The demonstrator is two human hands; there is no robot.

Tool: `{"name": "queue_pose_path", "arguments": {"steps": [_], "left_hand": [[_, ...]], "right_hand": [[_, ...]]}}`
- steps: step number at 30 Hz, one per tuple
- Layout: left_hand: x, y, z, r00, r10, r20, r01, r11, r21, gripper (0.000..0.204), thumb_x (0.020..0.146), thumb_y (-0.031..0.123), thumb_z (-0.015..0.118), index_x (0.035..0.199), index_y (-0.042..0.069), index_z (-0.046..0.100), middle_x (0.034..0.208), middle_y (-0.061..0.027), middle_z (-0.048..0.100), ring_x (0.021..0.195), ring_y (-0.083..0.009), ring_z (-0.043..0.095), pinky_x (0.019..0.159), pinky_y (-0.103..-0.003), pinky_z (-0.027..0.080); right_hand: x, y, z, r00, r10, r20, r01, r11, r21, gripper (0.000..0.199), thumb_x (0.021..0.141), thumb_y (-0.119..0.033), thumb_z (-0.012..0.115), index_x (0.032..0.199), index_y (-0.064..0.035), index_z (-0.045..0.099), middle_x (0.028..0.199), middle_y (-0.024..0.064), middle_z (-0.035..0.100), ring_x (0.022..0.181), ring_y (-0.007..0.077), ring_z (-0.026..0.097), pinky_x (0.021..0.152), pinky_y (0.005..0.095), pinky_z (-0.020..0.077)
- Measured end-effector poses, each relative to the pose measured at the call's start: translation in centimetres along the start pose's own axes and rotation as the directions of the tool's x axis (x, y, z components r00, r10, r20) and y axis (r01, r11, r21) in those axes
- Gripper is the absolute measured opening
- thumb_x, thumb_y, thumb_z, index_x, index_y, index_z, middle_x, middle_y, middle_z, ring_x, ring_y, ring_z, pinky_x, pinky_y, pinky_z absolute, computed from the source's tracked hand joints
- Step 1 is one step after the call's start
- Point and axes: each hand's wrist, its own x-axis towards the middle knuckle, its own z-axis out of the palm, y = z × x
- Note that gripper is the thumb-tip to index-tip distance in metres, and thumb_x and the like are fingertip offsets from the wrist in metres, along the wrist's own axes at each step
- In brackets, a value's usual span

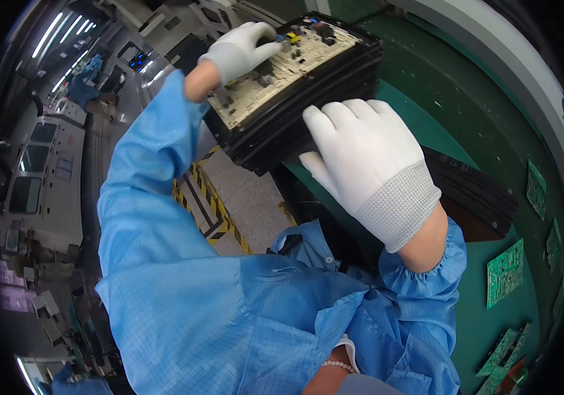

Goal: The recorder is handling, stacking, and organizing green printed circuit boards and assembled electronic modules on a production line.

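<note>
A stack of black trays stands before me, slanting up to the right. On top lies a cream board in a black frame, set with small dark, yellow and blue components. My left hand, in a white glove, reaches over the board's far left side. Its thumb and forefinger are curved and apart beside the components; its other fingers are partly hidden. My right hand, also white-gloved, is at the stack's near right side, thumb apart from the fingers. I cannot tell whether it touches the stack, and nothing shows in it.
More black trays lie right of my right forearm on the green table mat. Green circuit boards are spread along the right side. Yellow-black floor tape shows below the stack. Grey machines line the left.
</note>
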Motion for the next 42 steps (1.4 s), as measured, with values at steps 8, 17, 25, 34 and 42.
{"name": "queue_pose_path", "arguments": {"steps": [8, 17, 25, 34, 42], "left_hand": [[3.3, 3.9, 2.1, 0.942, -0.266, 0.206, 0.226, 0.954, 0.198, 0.053, 0.09, 0.045, 0.062, 0.122, 0.003, 0.065, 0.113, -0.0209, 0.069, 0.105, -0.0366, 0.067, 0.094, -0.042, 0.052], [3.2, 4.7, 1.9, 0.936, -0.303, 0.181, 0.275, 0.948, 0.162, 0.042, 0.094, 0.034, 0.058, 0.112, -0.003, 0.068, 0.105, -0.024, 0.072, 0.097, -0.0375, 0.071, 0.088, -0.044, 0.056], [3.3, 4.6, 2.3, 0.932, -0.354, 0.076, 0.343, 0.931, 0.125, 0.046, 0.093, 0.04, 0.063, 0.112, -0.002, 0.065, 0.104, -0.0232, 0.07, 0.099, -0.0384, 0.068, 0.088, -0.044, 0.054], [0.3, 2.9, -2.1, 0.876, -0.072, -0.478, -0.057, 0.967, -0.25, 0.045, 0.088, 0.039, 0.069, 0.106, -0.002, 0.069, 0.099, -0.0236, 0.071, 0.094, -0.0353, 0.07, 0.085, -0.041, 0.055], [-3.1, 11.1, -11.5, 0.973, -0.126, -0.195, -0.09, 0.57, -0.817, 0.033, 0.095, 0.016, 0.064, 0.123, -0.004, 0.061, 0.109, -0.0093, 0.068, 0.095, -0.0146, 0.063, 0.085, -0.029, 0.051]], "right_hand": [[-0.7, 0.2, -0.3, 0.994, -0.046, -0.101, 0.042, 0.999, -0.034, 0.042, 0.086, -0.026, 0.071, 0.117, 0.0004, 0.062, 0.095, 0.0118, 0.062, 0.095, 0.0277, 0.062, 0.09, 0.0393, 0.048], [-0.4, 0.2, -0.1, 0.996, -0.046, -0.08, 0.04, 0.997, -0.068, 0.042, 0.087, -0.027, 0.07, 0.118, 0.0008, 0.062, 0.098, 0.0122, 0.063, 0.098, 0.0276, 0.062, 0.093, 0.0392, 0.0478], [-0.8, 1.0, 0.7, 0.994, -0.048, -0.094, 0.041, 0.997, -0.069, 0.045, 0.087, -0.029, 0.071, 0.119, 0.0008, 0.062, 0.099, 0.0123, 0.063, 0.1, 0.0276, 0.063, 0.095, 0.0393, 0.0477], [-1.9, 1.4, 1.2, 0.983, -0.039, -0.179, 0.03, 0.998, -0.058, 0.045, 0.086, -0.026, 0.072, 0.122, -0.0015, 0.06, 0.114, 0.015, 0.063, 0.109, 0.0321, 0.061, 0.099, 0.0411, 0.0463], [-1.7, 2.3, -4.5, 0.686, -0.108, -0.72, -0.042, 0.981, -0.187, 0.059, 0.082, -0.004, 0.077, 0.138, -0.0066, 0.058, 0.141, 0.0151, 0.056, 0.132, 0.0317, 0.053, 0.109, 0.0422, 0.0457]]}}
